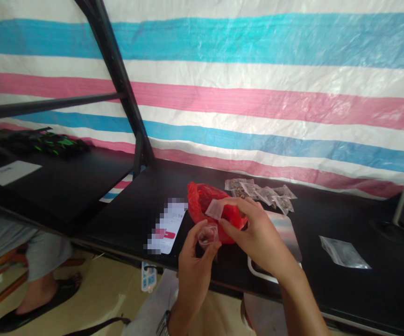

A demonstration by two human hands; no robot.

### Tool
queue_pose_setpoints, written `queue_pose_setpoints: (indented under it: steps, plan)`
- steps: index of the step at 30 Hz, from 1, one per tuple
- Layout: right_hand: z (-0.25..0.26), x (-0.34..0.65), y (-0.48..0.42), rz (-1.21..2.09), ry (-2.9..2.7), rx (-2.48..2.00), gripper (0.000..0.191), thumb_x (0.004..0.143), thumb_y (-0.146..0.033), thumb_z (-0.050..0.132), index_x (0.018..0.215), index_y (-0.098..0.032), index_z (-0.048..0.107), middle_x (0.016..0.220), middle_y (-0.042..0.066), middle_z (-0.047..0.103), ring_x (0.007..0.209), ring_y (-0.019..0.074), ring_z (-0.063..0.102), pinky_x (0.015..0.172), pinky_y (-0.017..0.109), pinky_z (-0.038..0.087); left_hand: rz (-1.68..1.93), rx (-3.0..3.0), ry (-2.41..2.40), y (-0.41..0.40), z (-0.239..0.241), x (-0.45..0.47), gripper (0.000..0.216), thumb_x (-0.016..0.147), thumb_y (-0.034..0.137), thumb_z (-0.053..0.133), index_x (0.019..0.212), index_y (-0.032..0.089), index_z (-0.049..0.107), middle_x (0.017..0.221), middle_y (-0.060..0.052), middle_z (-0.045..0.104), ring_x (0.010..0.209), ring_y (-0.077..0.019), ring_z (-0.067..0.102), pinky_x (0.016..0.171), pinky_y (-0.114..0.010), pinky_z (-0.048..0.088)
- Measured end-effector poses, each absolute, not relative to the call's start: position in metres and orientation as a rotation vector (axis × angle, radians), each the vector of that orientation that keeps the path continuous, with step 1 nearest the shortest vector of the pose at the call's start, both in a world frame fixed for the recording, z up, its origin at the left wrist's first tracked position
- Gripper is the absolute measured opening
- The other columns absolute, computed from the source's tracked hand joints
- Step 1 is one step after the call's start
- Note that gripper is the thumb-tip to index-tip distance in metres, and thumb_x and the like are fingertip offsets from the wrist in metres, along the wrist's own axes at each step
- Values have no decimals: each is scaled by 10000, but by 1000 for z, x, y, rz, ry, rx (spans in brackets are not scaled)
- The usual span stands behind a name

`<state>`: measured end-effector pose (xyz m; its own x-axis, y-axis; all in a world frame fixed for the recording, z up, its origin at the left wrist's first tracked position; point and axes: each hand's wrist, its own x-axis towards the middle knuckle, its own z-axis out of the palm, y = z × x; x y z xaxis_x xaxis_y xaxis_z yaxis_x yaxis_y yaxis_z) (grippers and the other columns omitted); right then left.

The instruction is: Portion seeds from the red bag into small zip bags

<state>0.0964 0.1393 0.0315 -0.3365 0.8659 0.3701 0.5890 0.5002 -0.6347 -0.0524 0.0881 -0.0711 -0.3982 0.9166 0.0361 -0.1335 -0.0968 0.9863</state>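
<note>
My left hand (194, 261) is closed around a small clear plastic pouch (207, 235) with something dark inside, held just above the front of the black table (145, 200). My right hand (251, 228) pinches a small empty clear pouch (215, 208) between thumb and fingers, in front of a red plastic bag (202, 200) that lies on the table. Both hands are close together, almost touching.
Several filled small pouches (261, 191) lie behind the red bag. A phone (166, 228) lies left of my hands, a white-and-metal scale (286, 233) under my right wrist, a clear bag (343, 253) to the right. Another person's leg and sandal (37, 289) show at lower left.
</note>
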Motion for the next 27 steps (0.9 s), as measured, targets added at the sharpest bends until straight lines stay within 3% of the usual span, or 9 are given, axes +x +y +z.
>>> queue_pose_setpoints:
  steps: [9,18,27]
  plan:
    - [-3,89,167,216,-2114,-1545,216,986,-184,669,1154,-283,761,1182,41,816,1073,303,647,920,413,390,1625,833,1308,90,-74,-63,616,795,598,876,1250,207,734,1192,-102,820,1078,-251,779,1001,-373,591]
    - [-25,60,178,62,-2037,-1658,221,1004,-176,648,1193,-242,741,1217,86,800,1122,323,610,981,441,367,1606,745,1322,93,-71,-67,628,748,602,898,1204,195,755,1071,-83,832,945,-228,793,865,-333,620]
    - [-28,71,183,151,-2024,-1667,235,962,-142,641,1138,-253,748,1200,66,800,1120,318,613,995,434,379,1617,782,1344,96,-72,-70,601,761,598,883,1199,204,762,1086,-81,817,1012,-245,778,943,-365,605]
